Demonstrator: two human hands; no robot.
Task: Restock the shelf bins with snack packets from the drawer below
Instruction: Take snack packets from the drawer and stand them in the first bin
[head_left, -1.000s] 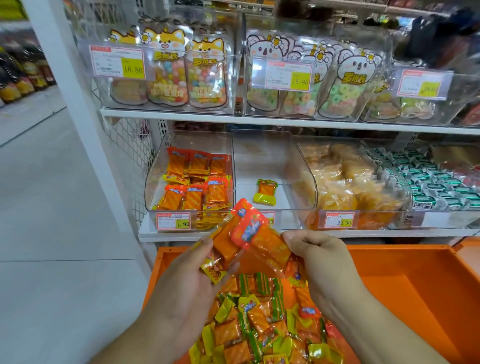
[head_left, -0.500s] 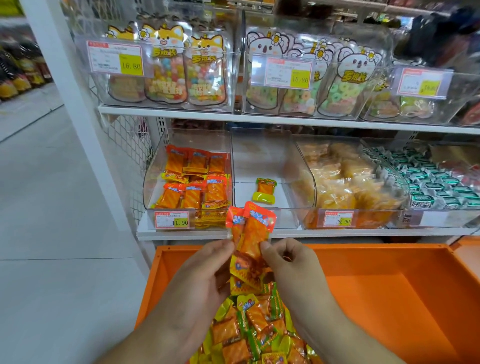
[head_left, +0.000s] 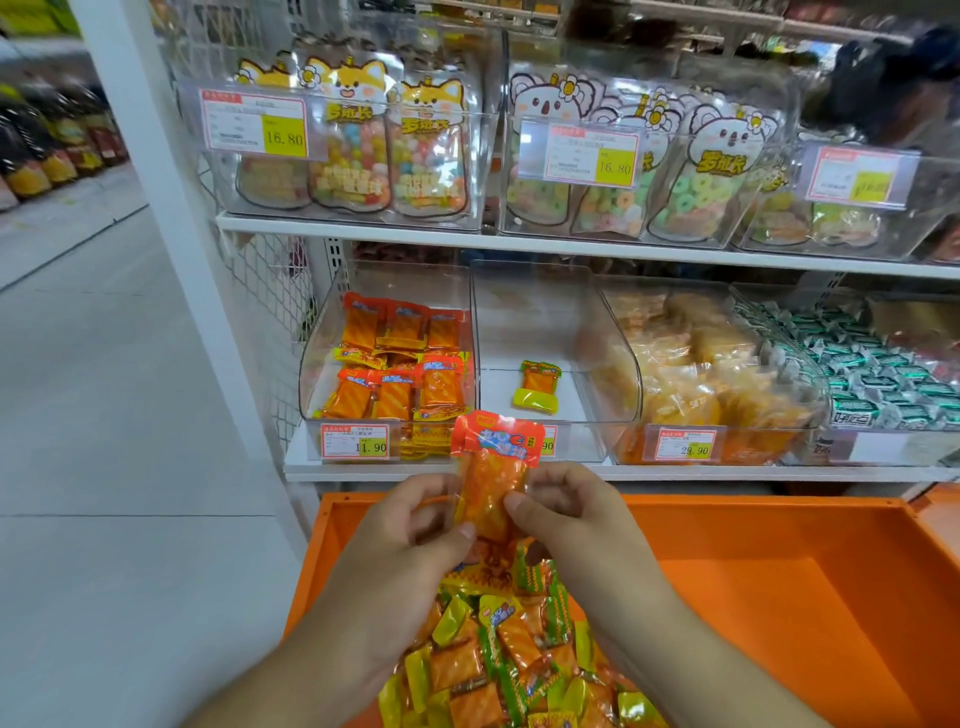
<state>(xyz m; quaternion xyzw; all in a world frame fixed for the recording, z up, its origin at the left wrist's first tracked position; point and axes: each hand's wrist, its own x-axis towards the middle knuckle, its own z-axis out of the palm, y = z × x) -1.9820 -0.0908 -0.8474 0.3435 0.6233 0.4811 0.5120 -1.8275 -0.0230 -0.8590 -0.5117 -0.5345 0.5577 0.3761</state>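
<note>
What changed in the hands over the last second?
The fanned orange packets were squared into one upright stack; the right hand closed in and now pinches it with the left hand. Unchanged: the lone packet in the middle bin, the drawer pile.

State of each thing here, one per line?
Left hand: pinches the orange packet.
Right hand: pinches it too.
Orange packet: upright, held above the drawer.
Drawer: open, partly filled.
Left bin: stocked.
Middle bin: one packet inside.
</note>
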